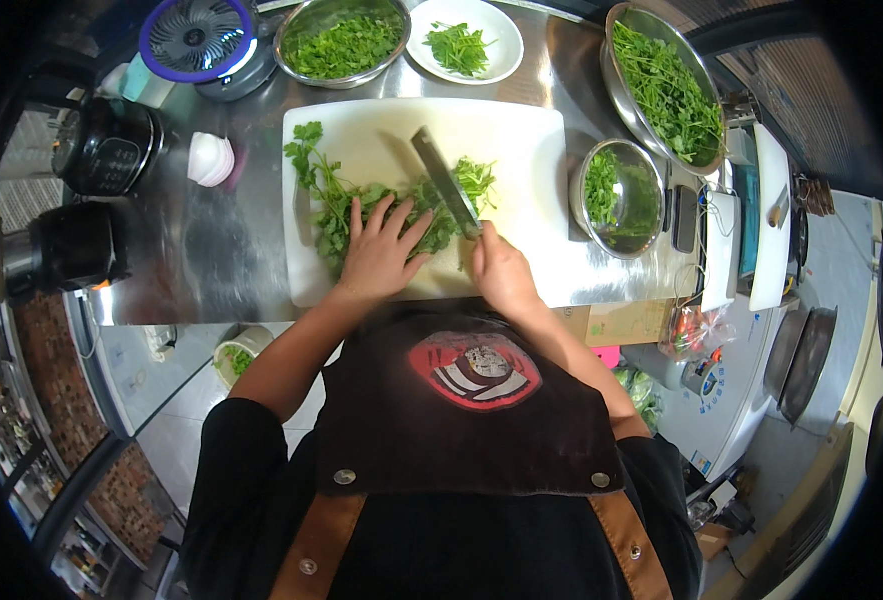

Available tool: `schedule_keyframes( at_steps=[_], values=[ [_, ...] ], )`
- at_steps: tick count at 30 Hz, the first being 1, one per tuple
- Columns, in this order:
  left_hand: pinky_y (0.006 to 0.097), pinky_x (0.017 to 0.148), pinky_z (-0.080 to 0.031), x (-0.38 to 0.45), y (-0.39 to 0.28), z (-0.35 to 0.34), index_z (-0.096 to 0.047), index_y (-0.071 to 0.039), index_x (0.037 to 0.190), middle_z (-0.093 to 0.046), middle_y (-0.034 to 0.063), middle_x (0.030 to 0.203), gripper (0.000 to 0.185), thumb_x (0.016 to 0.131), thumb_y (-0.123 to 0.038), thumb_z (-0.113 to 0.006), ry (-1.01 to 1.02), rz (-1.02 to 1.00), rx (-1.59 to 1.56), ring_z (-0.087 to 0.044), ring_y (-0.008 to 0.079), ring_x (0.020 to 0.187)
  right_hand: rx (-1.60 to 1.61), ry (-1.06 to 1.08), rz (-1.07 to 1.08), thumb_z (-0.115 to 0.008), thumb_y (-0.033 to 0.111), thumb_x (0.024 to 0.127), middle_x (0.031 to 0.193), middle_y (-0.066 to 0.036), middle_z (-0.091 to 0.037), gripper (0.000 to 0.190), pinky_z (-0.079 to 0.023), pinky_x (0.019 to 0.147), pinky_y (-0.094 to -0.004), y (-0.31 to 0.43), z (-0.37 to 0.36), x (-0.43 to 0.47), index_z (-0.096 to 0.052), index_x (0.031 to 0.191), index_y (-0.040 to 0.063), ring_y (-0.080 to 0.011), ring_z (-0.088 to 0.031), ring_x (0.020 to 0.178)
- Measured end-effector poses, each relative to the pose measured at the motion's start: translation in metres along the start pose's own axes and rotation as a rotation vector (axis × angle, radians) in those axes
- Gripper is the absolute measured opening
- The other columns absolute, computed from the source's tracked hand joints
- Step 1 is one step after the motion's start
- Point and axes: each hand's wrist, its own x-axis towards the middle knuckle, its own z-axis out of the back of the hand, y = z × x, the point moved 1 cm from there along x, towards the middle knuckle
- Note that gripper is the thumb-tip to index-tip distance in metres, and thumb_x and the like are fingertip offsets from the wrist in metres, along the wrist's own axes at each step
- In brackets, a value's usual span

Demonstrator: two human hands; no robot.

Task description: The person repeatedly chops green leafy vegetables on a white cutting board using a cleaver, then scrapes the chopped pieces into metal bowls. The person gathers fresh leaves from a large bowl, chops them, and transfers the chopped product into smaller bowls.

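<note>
A white cutting board (520,187) lies on the steel table in front of me. My left hand (383,244) rests on a bunch of leafy green herbs (329,210), fingers spread and pressing the stems down. My right hand (505,262) grips the handle of a kitchen cleaver (445,180), whose blade stands on edge across the herbs, pointing away and to the left. Short cut green stems (477,180) lie just right of the blade. The handle is mostly hidden in my fist.
Behind the board stand a steel bowl of chopped greens (344,79), a white plate with cut greens (512,49) and a purple-rimmed fan (201,37). To the right are a large steel bowl of herbs (614,71), a smaller steel bowl (640,217) and a phone (684,217). Black appliances (107,146) stand left.
</note>
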Motion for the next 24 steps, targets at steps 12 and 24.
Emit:
schedule_keyframes(
  at_steps=[12, 24],
  values=[
    [0.0559, 0.111, -0.035, 0.009, 0.017, 0.002, -0.055, -0.004, 0.128, -0.051, 0.0164, 0.133, 0.064, 0.067, -0.01, -0.075, -0.17, 0.069, -0.283, -0.048, 0.0373, 0.128, 0.021, -0.025, 0.07, -0.053, 0.008, 0.095, 0.086, -0.028, -0.067, 0.03, -0.054, 0.066, -0.0556, 0.038, 0.07, -0.05, -0.051, 0.123, -0.001, -0.049, -0.065, 0.074],
    [0.0463, 0.104, -0.044, 0.01, 0.022, -0.017, -0.064, -0.006, 0.099, -0.061, 0.0115, 0.115, 0.026, 0.075, -0.011, -0.072, -0.125, 0.049, -0.158, -0.055, 0.0337, 0.117, -0.093, 0.187, 0.027, -0.051, 0.009, 0.093, 0.08, -0.027, -0.066, 0.029, -0.053, 0.067, -0.0537, 0.026, 0.011, -0.023, -0.048, 0.119, -0.003, -0.0469, -0.066, 0.073]
  ],
)
